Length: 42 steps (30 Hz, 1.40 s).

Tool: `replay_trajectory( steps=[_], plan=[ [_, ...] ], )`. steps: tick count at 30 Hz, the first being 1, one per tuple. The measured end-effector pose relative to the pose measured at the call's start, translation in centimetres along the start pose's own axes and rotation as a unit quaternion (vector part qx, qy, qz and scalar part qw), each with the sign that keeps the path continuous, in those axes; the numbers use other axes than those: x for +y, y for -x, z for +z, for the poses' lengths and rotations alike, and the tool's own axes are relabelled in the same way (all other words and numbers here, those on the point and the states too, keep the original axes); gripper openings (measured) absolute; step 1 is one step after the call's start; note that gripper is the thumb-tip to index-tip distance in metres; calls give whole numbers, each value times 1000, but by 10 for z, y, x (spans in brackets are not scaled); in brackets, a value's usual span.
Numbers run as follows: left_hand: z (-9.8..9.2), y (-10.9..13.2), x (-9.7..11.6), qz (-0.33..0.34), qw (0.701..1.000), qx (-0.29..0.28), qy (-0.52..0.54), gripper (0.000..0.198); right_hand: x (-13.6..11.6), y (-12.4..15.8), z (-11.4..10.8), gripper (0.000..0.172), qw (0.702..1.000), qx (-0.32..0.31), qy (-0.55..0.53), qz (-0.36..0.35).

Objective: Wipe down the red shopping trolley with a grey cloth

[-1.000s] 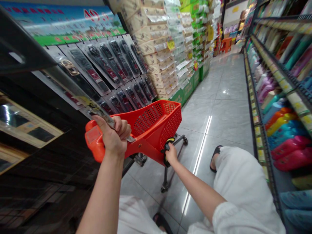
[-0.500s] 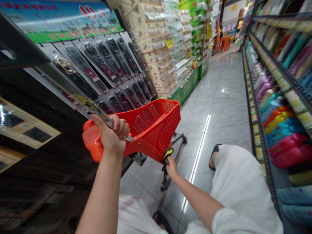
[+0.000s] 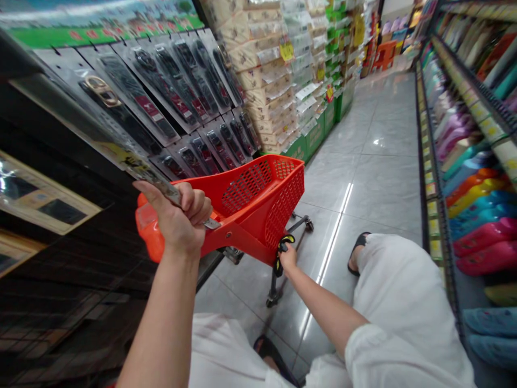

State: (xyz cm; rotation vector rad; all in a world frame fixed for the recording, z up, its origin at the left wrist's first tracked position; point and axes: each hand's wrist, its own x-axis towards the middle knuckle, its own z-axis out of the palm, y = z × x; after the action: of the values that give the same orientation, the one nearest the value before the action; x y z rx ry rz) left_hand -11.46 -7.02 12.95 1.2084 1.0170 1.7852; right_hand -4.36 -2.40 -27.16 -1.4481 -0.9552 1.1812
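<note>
My left hand (image 3: 180, 213) is closed around a long, flat, silvery strip (image 3: 133, 161) with yellow and black print. The strip slants from the upper left, and its narrow grey end pokes out past my fingers over the side of a red shopping cart (image 3: 250, 218). I cannot make out its exact kind. Lower down, my right hand (image 3: 287, 256) grips black-and-yellow scissors (image 3: 278, 262) by the cart's near side; loop-like handles show, while the blades are hidden. The cart's perforated basket stands on dark metal legs with castors.
Packaged belts (image 3: 149, 97) hang on the left wall. Behind the cart rise stacked cartons (image 3: 262, 81). A shelf of colourful bottles (image 3: 480, 215) lines the right side. Shiny grey tiles (image 3: 363, 183) run back to an orange stool (image 3: 383, 55). White-clad knees are below.
The view has shifted slightly, so the displays and cart sit differently in the picture. My right hand has turned the scissors a little, and both loops show more. Both hands keep their hold.
</note>
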Motion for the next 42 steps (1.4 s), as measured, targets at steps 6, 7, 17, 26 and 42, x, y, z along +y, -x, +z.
replay_trajectory(
  steps=[6, 7, 17, 26, 42],
  plan=[
    [1, 1, -1, 4, 1000, -12, 0, 69, -22, -29, -6, 27, 999, 20, -24, 29],
    [0, 1, -1, 4, 1000, -12, 1, 69, -30, -41, -6, 32, 999, 27, -30, 22],
    [3, -5, -6, -12, 999, 35, 25, 68, -9, 27, -2, 27, 999, 7, -41, -10],
    [1, -1, -4, -44, 995, 60, 60, 68, -87, 94, 42, 54, 990, 105, -93, -12],
    [-7, 0, -5, -39, 997, 13, 69, 68, -151, 116, 23, 46, 987, 17, -87, -136]
  ],
)
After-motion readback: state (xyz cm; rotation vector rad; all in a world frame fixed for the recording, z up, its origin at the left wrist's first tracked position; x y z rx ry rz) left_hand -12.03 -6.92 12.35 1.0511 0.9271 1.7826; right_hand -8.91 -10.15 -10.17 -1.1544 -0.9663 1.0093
